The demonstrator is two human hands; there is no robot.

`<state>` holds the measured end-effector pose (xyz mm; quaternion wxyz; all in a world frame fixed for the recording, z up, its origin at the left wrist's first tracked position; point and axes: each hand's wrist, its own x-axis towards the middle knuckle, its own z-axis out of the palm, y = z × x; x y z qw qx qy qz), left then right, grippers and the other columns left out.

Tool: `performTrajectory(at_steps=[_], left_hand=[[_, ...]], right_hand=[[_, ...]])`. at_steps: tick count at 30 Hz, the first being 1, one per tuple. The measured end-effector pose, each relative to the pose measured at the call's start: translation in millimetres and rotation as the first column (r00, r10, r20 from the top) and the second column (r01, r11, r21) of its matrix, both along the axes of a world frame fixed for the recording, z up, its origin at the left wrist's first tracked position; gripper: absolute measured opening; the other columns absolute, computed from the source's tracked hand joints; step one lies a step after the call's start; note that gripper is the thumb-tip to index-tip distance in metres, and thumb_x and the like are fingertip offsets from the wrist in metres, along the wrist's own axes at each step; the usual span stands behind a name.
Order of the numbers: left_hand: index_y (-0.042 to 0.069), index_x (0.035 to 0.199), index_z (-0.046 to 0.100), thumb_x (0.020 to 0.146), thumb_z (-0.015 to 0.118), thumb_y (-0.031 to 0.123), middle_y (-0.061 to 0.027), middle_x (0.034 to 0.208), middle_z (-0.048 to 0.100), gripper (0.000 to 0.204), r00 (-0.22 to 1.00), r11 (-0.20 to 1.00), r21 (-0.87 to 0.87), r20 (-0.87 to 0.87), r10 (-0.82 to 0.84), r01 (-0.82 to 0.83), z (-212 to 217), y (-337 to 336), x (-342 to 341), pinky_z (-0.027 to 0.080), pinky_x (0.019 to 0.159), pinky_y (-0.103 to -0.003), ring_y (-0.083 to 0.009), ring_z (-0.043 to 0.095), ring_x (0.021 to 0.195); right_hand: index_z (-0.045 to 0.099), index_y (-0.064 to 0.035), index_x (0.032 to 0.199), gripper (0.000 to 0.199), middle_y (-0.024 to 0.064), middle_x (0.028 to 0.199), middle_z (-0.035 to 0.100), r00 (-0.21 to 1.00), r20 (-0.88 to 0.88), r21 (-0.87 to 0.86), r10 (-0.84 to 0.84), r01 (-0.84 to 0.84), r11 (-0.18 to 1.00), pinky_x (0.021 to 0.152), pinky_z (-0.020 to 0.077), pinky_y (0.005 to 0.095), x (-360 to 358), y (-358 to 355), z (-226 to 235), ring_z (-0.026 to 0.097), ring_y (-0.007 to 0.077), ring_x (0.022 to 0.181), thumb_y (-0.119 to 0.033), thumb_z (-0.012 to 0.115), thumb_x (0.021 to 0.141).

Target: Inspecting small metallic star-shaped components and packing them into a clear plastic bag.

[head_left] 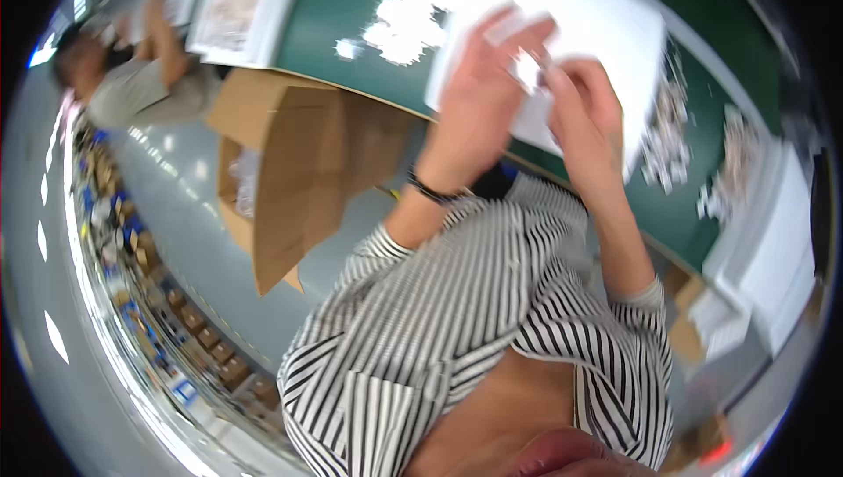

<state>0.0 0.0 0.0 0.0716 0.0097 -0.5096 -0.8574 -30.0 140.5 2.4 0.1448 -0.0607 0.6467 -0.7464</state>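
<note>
A small white piece [528, 71] lies between the left hand [481, 95] and right hand [590, 117], above a white sheet [615, 29]. The right fingertips pinch it; blur hides whether the left fingers grip. The sheet covers part of a green table [325, 16] over a grey floor [233, 297]. White heaps [404, 27] flank it left and right. Near left stands an open cardboard box [303, 169]; markings are too blurred to read.

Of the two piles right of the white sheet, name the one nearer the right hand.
The pale pile of small pieces alongside the rectangular white sheet; the other pale pile lies farther right.
</note>
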Motion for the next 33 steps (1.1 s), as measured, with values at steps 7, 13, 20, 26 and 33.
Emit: performTrajectory(at_steps=[7,13,20,26,33], left_hand=[[0.003,0.154,0.033,0.087,0.044,-0.01,-0.0211,0.154,0.042,0.069,0.999,1.0,-0.006,-0.05,0.006,-0.006,-0.8,3.5,1.6,0.035,0.118,-0.04,-0.0301,0.039,0.146],[-0.001,0.124,0.06,0.097,0.065,0.009,-0.0104,0.112,0.066,0.029,0.95,0.967,-0.172,0.216,0.223,-0.188,14.4,2.9,15.3,0.054,0.091,-0.027,-0.0144,0.063,0.096],[-0.003,0.121,0.066,0.092,0.066,-0.003,-0.0098,0.108,0.07,0.029,0.862,0.827,-0.364,0.109,0.494,-0.428,24.0,-18.7,21.1,0.054,0.078,-0.022,-0.0129,0.065,0.088],[-0.004,0.116,0.07,0.088,0.068,-0.008,-0.01,0.11,0.07,0.029,0.904,0.836,-0.382,0.005,0.428,-0.394,23.0,-15.2,24.6,0.054,0.08,-0.021,-0.0118,0.066,0.09],[-0.002,0.115,0.072,0.086,0.069,-0.008,-0.0073,0.1,0.067,0.03,0.897,0.824,-0.374,-0.054,0.438,-0.425,18.0,-14.3,30.6,0.055,0.075,-0.021,-0.012,0.063,0.084]], right_hand=[[0.061,-0.0041,0.109,0.012,-0.0016,0.079,0.052,0.997,-0.025,0.078,-0.073,0.075,0.994,0.05,0.0316,0.0179,7.4,-8.5,-7.7,0.04,0.0033,0.06,-0.014,0.058,0.104],[0.062,-0.0035,0.111,0.013,0.0,0.085,0.057,0.991,-0.074,0.033,-0.114,0.117,0.993,0.055,0.0341,0.018,5.8,-19.0,2.4,0.041,0.0042,0.064,-0.014,0.06,0.103],[0.068,0.003,0.103,0.013,0.0075,0.087,0.067,0.977,-0.181,0.161,0.114,-0.085,0.983,0.073,0.0495,0.0236,2.5,-27.2,33.1,0.06,0.0122,0.076,-0.008,0.064,0.098],[0.071,0.001,0.095,0.012,-0.0036,0.065,0.053,0.974,-0.055,0.11,0.221,-0.214,0.971,0.053,0.0314,0.0166,-2.6,-25.4,43.6,0.042,0.0031,0.058,-0.01,0.067,0.095],[0.071,-0.0003,0.093,0.012,-0.0064,0.062,0.047,0.974,-0.01,0.101,0.225,-0.223,0.97,0.052,0.0267,0.0178,-2.2,-25.3,42.3,0.035,0.0025,0.057,-0.012,0.067,0.096]])
